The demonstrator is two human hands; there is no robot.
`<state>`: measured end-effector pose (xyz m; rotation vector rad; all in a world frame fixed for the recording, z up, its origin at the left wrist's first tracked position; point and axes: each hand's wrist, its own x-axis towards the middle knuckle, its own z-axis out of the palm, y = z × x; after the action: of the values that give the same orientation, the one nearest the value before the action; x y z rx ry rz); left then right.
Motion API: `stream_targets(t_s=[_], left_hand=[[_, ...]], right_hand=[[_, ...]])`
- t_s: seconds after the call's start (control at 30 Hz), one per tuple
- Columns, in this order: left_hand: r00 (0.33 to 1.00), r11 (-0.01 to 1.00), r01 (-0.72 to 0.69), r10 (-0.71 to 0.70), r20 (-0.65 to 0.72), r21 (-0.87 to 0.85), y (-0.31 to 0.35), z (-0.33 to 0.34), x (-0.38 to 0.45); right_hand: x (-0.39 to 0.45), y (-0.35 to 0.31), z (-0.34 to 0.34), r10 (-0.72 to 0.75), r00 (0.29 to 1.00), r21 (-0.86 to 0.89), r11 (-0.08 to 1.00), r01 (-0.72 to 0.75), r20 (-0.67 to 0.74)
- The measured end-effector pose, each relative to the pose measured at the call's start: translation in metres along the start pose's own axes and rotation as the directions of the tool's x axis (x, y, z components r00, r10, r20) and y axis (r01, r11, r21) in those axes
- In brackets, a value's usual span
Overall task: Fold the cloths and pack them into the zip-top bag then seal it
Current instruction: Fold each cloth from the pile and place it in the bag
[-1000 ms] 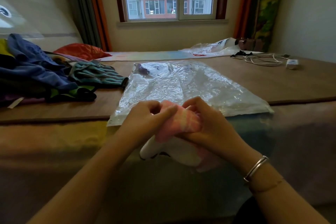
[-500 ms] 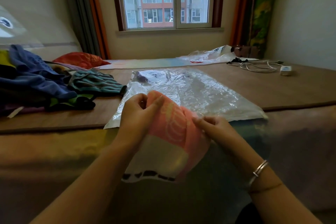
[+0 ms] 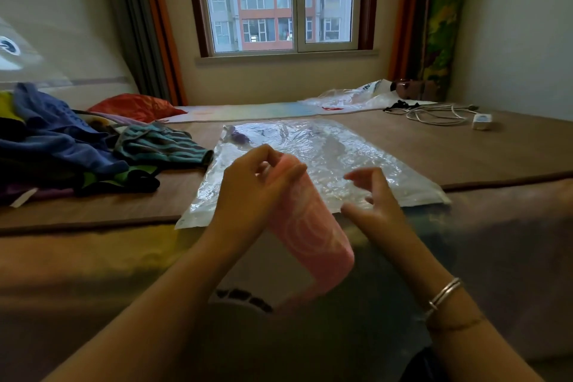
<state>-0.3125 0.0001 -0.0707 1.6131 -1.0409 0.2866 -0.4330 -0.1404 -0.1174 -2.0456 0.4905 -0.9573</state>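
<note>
A pink and white cloth hangs lengthwise in front of me, folded over, its lower white end with dark marks near my lap. My left hand pinches its top edge above the near end of the bag. My right hand hovers just right of the cloth, fingers loosely spread, holding nothing. The clear zip-top bag lies flat on the brown bed surface behind my hands; whether its mouth is open or sealed cannot be told.
A heap of cloths in blue, green and stripes lies at the left. A red cushion sits behind it. White cable and charger lie at the back right, beside a crumpled plastic bag. The bed edge runs below.
The cloth went from bunched between both hands to hanging long and narrow from my left hand. My right hand has let go and drawn off to the right.
</note>
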Motion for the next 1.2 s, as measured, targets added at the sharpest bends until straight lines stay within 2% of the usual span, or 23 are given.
stream_targets(t_s=[0.07,0.13,0.17,0.23,0.4,0.47,0.57,0.63,0.8,0.97,1.07,1.2], left_hand=[[0.998,0.999,-0.047,0.046,0.052,0.012,0.001,0.002,-0.002],[0.991,0.996,-0.087,0.087,0.106,-0.004,0.001,0.004,-0.003],[0.987,0.996,-0.088,0.089,0.131,-0.012,0.001,0.005,-0.004],[0.982,0.998,-0.069,0.07,0.174,-0.012,0.0,0.006,-0.005],[0.976,0.995,0.075,-0.061,0.209,-0.06,-0.029,0.002,0.006],[0.961,0.991,0.073,-0.099,0.258,0.109,-0.053,-0.004,0.011],[0.896,0.895,-0.054,-0.153,0.418,0.443,-0.083,-0.011,0.011],[0.883,0.851,-0.082,-0.18,0.434,0.519,-0.092,-0.014,0.013],[0.884,0.852,-0.13,-0.133,0.449,0.508,-0.105,-0.021,0.025],[0.828,0.84,-0.209,-0.12,0.548,0.5,-0.112,-0.027,0.027],[0.845,0.869,-0.195,-0.087,0.528,0.455,-0.114,-0.028,0.031],[0.852,0.923,-0.107,-0.107,0.513,0.371,-0.107,-0.03,0.036]], right_hand=[[-0.008,-0.012,0.0,-0.096,0.97,0.212,0.976,0.047,0.225],[-0.014,-0.014,0.004,-0.106,0.9,0.229,0.973,0.007,0.423],[-0.015,-0.012,0.006,-0.096,0.883,0.18,0.984,0.013,0.46],[-0.013,-0.009,0.008,-0.088,0.904,0.094,0.994,0.054,0.419],[-0.008,-0.003,-0.006,-0.128,0.951,0.039,0.992,0.122,0.28],[-0.006,0.001,-0.008,-0.131,0.967,-0.003,0.991,0.135,0.22],[-0.002,0.008,-0.007,-0.127,0.972,-0.085,0.986,0.146,0.199],[-0.002,0.01,-0.005,-0.137,0.968,-0.127,0.978,0.166,0.21],[-0.001,0.009,0.0,-0.17,0.961,-0.208,0.954,0.216,0.218],[-0.005,0.004,0.002,-0.189,0.971,-0.272,0.936,0.222,0.144],[-0.008,-0.001,0.001,-0.233,0.968,-0.285,0.925,0.251,0.094],[-0.01,-0.005,0.0,-0.258,0.965,-0.299,0.918,0.259,0.045]])
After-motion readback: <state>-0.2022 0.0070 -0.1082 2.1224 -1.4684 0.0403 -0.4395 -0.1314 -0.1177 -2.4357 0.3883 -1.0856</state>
